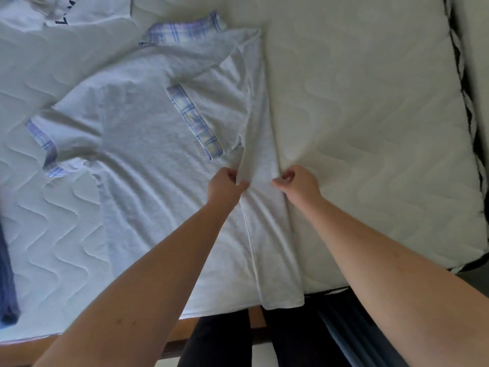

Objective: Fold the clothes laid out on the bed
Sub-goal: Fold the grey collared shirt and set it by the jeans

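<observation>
- Two hands work one garment: a pale grey short-sleeved shirt with plaid trim (148, 144), spread flat on the quilted mattress (370, 115), its hem hanging just over the near edge.
- Left of the shirt, a dark blue garment (6, 274) lies at the mattress edge; beyond the shirt's collar, a white printed top (87, 11) waits.
- The left hand (225, 182) pinches the edge of the shirt's folded-over right panel; I'd say a tug from there could drag the plaid-cuffed sleeve (195, 123) askew.
- The right hand (296, 181), just right of the fold, has its fingers curled at the crease; whether it grips cloth I cannot tell.
- If the hands pull unevenly, the fold line may skew, and the overhanging hem could slide off.
</observation>
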`<state>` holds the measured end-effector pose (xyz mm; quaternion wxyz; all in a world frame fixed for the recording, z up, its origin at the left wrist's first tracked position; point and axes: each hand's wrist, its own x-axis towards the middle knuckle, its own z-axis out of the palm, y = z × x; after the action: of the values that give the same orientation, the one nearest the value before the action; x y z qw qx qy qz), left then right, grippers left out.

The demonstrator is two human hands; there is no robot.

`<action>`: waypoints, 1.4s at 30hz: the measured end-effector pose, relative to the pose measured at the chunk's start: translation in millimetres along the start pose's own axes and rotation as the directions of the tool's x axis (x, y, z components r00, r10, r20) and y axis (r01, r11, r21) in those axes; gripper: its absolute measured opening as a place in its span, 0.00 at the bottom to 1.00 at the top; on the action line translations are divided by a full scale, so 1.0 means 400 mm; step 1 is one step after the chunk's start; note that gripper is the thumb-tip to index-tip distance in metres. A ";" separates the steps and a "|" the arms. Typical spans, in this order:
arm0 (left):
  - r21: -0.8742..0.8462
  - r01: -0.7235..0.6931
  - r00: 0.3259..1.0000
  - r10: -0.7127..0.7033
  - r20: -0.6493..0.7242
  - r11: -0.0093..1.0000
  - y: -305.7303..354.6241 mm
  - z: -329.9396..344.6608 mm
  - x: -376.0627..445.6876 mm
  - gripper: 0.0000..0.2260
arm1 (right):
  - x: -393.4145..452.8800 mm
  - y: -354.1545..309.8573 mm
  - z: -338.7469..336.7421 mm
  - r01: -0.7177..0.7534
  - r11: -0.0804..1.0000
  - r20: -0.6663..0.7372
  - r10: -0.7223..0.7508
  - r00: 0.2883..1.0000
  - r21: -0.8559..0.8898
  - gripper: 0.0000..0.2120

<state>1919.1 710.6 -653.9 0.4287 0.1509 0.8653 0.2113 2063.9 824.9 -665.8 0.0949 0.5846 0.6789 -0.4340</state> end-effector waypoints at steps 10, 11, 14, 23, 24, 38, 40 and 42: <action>-0.767 0.302 0.945 -0.075 0.317 0.566 0.104 0.009 0.103 0.16 | 0.045 -0.036 -0.005 0.082 0.997 -0.097 -0.082 0.992 -0.003 0.13; -0.783 0.326 0.941 -0.102 0.324 0.530 0.120 0.006 0.109 0.16 | 0.055 -0.050 -0.007 0.071 0.997 -0.094 -0.073 0.993 -0.027 0.13; -0.795 0.342 0.939 -0.219 0.265 0.501 0.139 0.005 0.119 0.18 | 0.081 -0.072 -0.014 0.024 0.992 -0.062 -0.032 0.998 -0.122 0.12; -0.753 0.115 0.987 -0.160 0.013 0.648 0.075 -0.028 0.133 0.20 | 0.082 -0.068 -0.013 0.002 0.999 -0.075 -0.006 0.997 -0.043 0.11; -0.774 0.132 0.988 -0.146 0.052 0.619 0.076 -0.036 0.143 0.20 | 0.081 -0.076 -0.011 0.013 1.000 -0.099 -0.013 0.995 0.000 0.12; -0.975 0.120 0.985 -0.143 0.093 0.188 0.081 -0.173 0.202 0.19 | 0.187 -0.175 -0.017 0.126 0.991 -0.191 -0.115 0.975 0.046 0.17; -0.981 0.169 0.968 -0.207 0.145 0.100 0.076 -0.209 0.229 0.23 | 0.213 -0.193 -0.018 0.166 0.984 -0.184 -0.153 0.971 0.057 0.19; -0.968 0.194 0.965 -0.209 0.158 0.162 0.081 -0.232 0.255 0.23 | 0.240 -0.214 -0.018 0.194 0.977 -0.177 -0.176 0.968 0.087 0.20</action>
<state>1787.0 761.7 -656.4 0.4450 -0.2723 0.5482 0.6537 1963.1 903.5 -681.4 -0.0342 0.5572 0.7127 -0.4248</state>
